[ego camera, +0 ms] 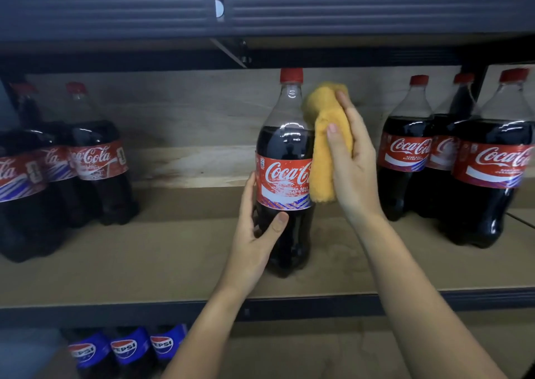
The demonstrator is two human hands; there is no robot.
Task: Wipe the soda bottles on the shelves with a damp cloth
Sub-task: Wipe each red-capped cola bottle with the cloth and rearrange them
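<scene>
Gripping the Coke bottle [285, 158] low down, left hand [254, 234] has fingers curled behind, thumb in front below the label. Right hand [351, 158] holds yellow cloth [324, 147] w/ fingers curled round it, cloth pressed against bottle's right side.

A metal bracket [231, 53] hangs under the dark upper shelf [347, 8].

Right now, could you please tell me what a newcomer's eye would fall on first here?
A tall dark cola bottle with a red cap stands alone mid-shelf. The left hand grips its lower body while the right hand presses a yellow fluffy cloth against its right side. Clusters of similar red-labelled bottles flank it.
</scene>
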